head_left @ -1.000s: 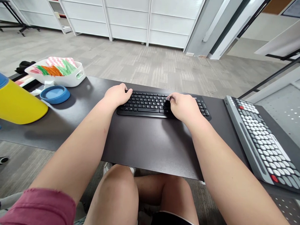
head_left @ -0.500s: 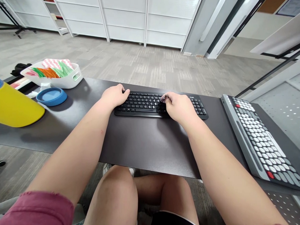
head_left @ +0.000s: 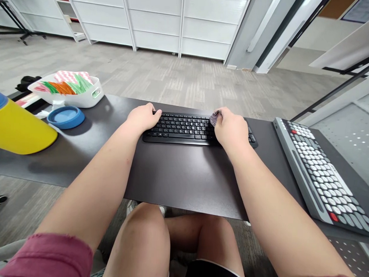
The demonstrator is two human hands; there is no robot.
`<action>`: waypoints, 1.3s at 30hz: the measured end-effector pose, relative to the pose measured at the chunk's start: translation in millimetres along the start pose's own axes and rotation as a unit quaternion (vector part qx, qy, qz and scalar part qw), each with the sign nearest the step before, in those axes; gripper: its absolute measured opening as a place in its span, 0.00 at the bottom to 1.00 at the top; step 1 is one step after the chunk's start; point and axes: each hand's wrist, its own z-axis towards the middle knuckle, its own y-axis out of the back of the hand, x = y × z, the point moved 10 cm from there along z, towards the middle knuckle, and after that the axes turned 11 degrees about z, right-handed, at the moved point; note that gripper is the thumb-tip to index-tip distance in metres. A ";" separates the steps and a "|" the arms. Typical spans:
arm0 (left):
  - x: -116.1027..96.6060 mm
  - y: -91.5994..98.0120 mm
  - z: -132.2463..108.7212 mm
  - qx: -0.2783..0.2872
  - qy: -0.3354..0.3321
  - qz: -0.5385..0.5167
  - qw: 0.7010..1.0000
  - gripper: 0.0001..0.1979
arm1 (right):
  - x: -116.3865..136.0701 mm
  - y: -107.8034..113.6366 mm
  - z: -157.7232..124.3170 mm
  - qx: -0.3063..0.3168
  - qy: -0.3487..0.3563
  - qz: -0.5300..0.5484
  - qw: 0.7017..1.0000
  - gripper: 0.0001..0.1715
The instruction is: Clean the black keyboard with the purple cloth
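Observation:
A black keyboard [head_left: 185, 128] lies flat on the dark desk, its long side facing me. My left hand [head_left: 144, 117] grips its left end, thumb on the top near the corner. My right hand [head_left: 231, 126] is closed on a small greyish striped cloth [head_left: 214, 117], bunched up between thumb and fingers. That cloth is over the right part of the keys, and the hand covers much of the number pad. Whether the cloth presses on the keys is hard to tell.
At right stands a larger grey keyboard [head_left: 331, 176] with round white keys. On the left are a yellow canister [head_left: 23, 127] with a blue top, a blue round lid [head_left: 66, 117] and a white basket [head_left: 97, 93] of coloured cloths. The desk [head_left: 183, 175] ends just before my knees.
My right hand has moved right along the keyboard with the cloth, uncovering keys in the middle. More of the cloth shows now. My left hand keeps its hold on the left end.

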 end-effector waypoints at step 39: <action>-1.2 -0.2 -0.6 -0.001 0.001 0.014 1.000 0.29 | 24.2 -28.4 -5.2 0.086 0.084 0.017 0.993 0.23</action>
